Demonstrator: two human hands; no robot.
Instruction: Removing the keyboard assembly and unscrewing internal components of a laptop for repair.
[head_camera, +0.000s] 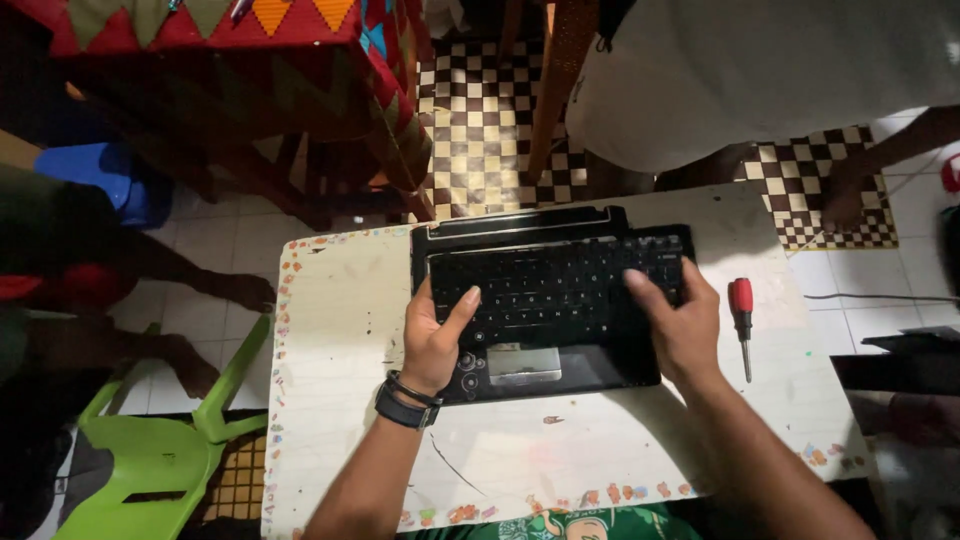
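A black laptop base with its keyboard (560, 290) lies on a small white table (340, 340). My left hand (432, 335) grips the laptop's left edge, thumb resting on the keys. My right hand (680, 320) holds the right side, fingers curled over the right end of the keyboard. A silver touchpad (523, 363) shows between my hands. A dark band sits on my left wrist.
A red-handled screwdriver (742, 322) lies on the table right of the laptop. Another person in a white shirt (760, 70) sits across the table. A green plastic chair (160, 450) stands at the left; a table with a red patterned cloth (250, 40) is behind.
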